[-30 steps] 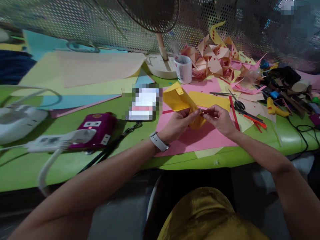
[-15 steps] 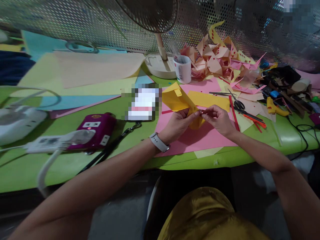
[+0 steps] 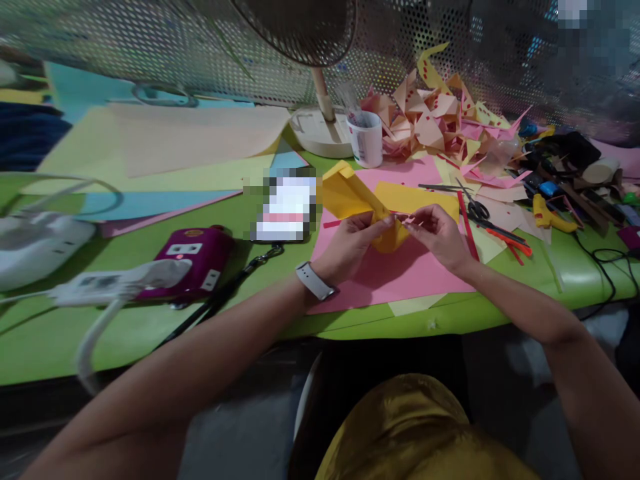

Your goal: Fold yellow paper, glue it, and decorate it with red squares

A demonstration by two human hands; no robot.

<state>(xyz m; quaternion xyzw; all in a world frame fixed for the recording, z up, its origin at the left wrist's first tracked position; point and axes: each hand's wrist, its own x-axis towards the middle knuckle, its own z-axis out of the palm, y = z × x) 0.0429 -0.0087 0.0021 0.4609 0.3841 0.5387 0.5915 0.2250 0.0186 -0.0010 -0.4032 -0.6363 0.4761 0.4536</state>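
Observation:
My left hand (image 3: pixel 355 243) is closed on a folded piece of yellow paper (image 3: pixel 345 190), thumb on top, holding it above a pink sheet (image 3: pixel 370 280). Close by on the right, the fingertips of my right hand (image 3: pixel 435 233) are pinched together at the paper's edge. A tiny pale pink scrap (image 3: pixel 409 220) shows at those fingertips; its exact kind is too small to tell. Behind my hands lies a flat yellow strip of paper (image 3: pixel 420 199), with a red strip (image 3: pixel 469 227) to its right.
Black scissors (image 3: pixel 479 211), an orange-handled tool (image 3: pixel 515 241) and a yellow glue gun (image 3: pixel 553 217) lie at the right. Cut paper shapes (image 3: pixel 430 113) are heaped behind, beside a white cup (image 3: pixel 367 143) and a fan base (image 3: pixel 320 137). A phone (image 3: pixel 285 210) and purple power socket (image 3: pixel 193 260) sit left.
My right hand has drawn slightly away from my left, and a small pink scrap now shows at its fingertips. The yellow paper has shifted a little to the left with my left hand.

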